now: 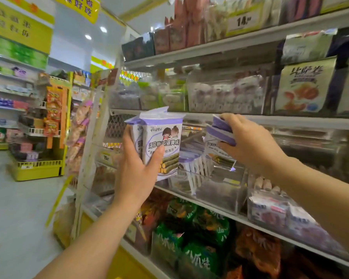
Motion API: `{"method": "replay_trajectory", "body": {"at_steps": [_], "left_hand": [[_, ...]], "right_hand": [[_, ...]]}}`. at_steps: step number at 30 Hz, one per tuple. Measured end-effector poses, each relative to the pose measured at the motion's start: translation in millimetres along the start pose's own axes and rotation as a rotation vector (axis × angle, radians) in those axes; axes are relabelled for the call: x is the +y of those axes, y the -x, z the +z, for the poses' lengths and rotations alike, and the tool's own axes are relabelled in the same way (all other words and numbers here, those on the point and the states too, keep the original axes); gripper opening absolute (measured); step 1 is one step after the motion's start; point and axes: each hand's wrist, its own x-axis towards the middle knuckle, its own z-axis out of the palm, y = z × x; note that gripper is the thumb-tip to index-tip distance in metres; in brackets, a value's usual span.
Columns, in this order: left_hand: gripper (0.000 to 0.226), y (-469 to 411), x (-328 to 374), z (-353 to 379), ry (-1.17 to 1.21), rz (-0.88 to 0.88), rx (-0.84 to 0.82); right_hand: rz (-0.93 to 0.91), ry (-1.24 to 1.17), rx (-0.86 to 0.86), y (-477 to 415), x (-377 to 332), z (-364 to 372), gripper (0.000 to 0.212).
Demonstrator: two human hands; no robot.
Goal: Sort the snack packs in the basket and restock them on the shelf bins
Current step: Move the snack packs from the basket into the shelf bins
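Observation:
My left hand grips a small stack of white-and-purple seaweed roll packs, held upright in front of the shelf. My right hand holds two more of the same purple-topped packs by their upper ends, above a clear shelf bin. Inside that bin stand several matching packs. No basket is in view.
A shelf rail runs just above my right hand. Further clear bins of snacks sit to the right, green and orange bags fill the shelf below. An aisle floor and a yellow display rack lie to the left.

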Motion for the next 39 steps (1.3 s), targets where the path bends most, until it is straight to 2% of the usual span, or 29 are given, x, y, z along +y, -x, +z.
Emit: {"method": "replay_trajectory", "body": {"at_steps": [3,6,9,13,17,19,22,24,25,27,29,31,34,37,39], "left_hand": [[0.082,-7.3,-10.0,5.7,-0.044,-0.010,0.003],[0.085,-16.3,-20.1,9.5,-0.069,-0.027,-0.001],[0.086,-24.4,-30.0,12.7,-0.064,-0.030,-0.010],[0.083,-31.0,-36.3,18.7,-0.033,-0.035,-0.049],[0.082,-38.1,-34.3,27.5,0.148,-0.020,-0.156],[0.071,-43.8,-30.4,30.9,0.222,0.010,-0.247],[0.062,-57.5,-16.9,37.2,0.285,0.068,-0.397],[0.064,-64.8,-4.3,46.2,0.331,0.088,-0.516],[0.067,-67.6,1.7,52.6,0.345,0.103,-0.566],[0.068,-72.2,13.5,66.4,0.325,0.170,-0.613],[0.070,-79.1,24.6,80.4,0.322,0.238,-0.618],[0.068,-86.4,32.9,94.1,0.322,0.305,-0.607],[0.047,-94.9,33.9,112.1,0.287,0.348,-0.587],[0.035,-101.6,18.4,124.3,0.075,0.345,-0.618],[0.039,-104.3,1.9,126.4,-0.113,0.371,-0.616]], "right_hand": [[0.042,0.110,-0.236,-10.6,9.4,22.9,0.048],[0.144,-0.029,-0.455,-18.8,12.4,43.3,0.042],[0.164,-0.081,-0.593,-19.3,11.4,69.7,0.043],[0.212,-0.208,-0.787,-16.3,6.9,103.8,0.062],[0.188,-0.287,-0.947,-34.3,11.9,90.4,0.083],[0.162,-0.384,-0.875,-44.5,15.3,65.8,0.089],[0.205,-0.800,-0.590,-54.3,18.0,27.6,0.094],[0.202,-1.033,-0.518,-57.3,19.7,10.3,0.086],[0.169,-1.054,-0.509,-58.0,20.1,4.0,0.075],[0.077,-0.945,-0.448,-58.1,21.1,-7.2,0.048],[0.028,-0.818,-0.337,-57.5,25.9,-16.6,0.040],[0.027,-0.675,-0.226,-56.0,32.8,-23.0,0.043],[0.023,-0.387,-0.075,-50.7,36.8,-18.2,0.051],[-0.037,-0.143,-0.076,-43.2,42.2,1.8,0.054],[-0.072,0.008,-0.119,-40.4,47.9,17.6,0.054]]}}
